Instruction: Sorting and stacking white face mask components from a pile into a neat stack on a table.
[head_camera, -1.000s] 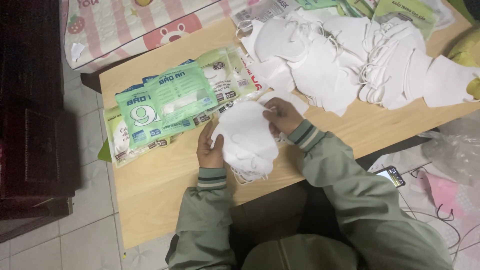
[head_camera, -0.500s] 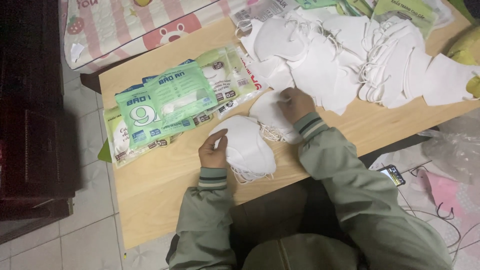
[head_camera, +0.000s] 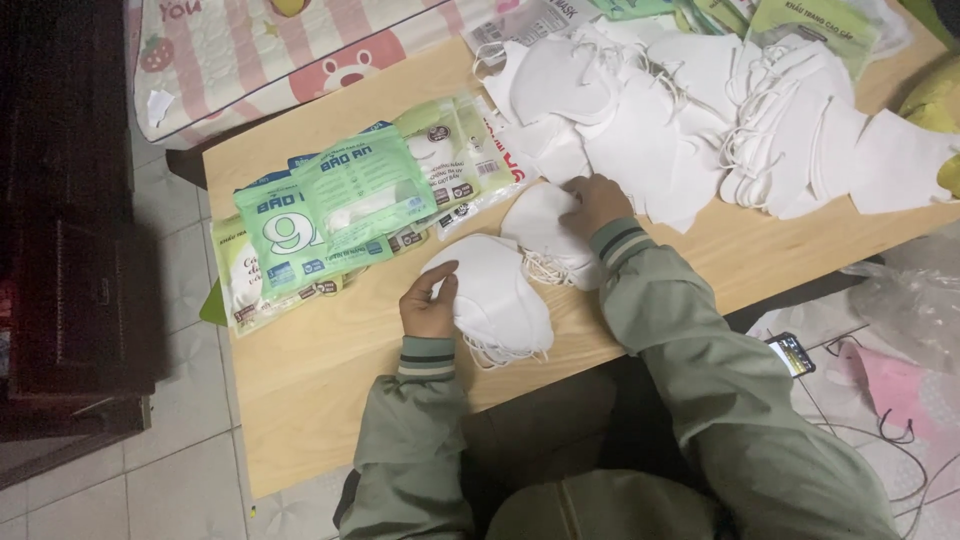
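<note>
1. Left hand (head_camera: 428, 305) rests, fingers curled, on the mask stack (head_camera: 497, 298) near the desk's (head_camera: 330, 370) front edge.
2. Right hand (head_camera: 596, 203) has left that stack and now pinches a second mask (head_camera: 545, 232) just beyond it.
3. Loose masks (head_camera: 720, 110) heap along the far edge; green packets (head_camera: 330, 215) lie at the left.

Surface: low wooden table (head_camera: 330, 400) — pale top, bare along its near left part.
Left side: green face-mask packets (head_camera: 330, 215), overlapping in a loose fan.
Near middle: small stack of white face masks (head_camera: 500, 295), ear loops trailing off its near edge.
Just behind it: second white mask (head_camera: 540, 225).
Far right: large heap of loose white masks (head_camera: 720, 110) — spread to the table's right end.
</note>
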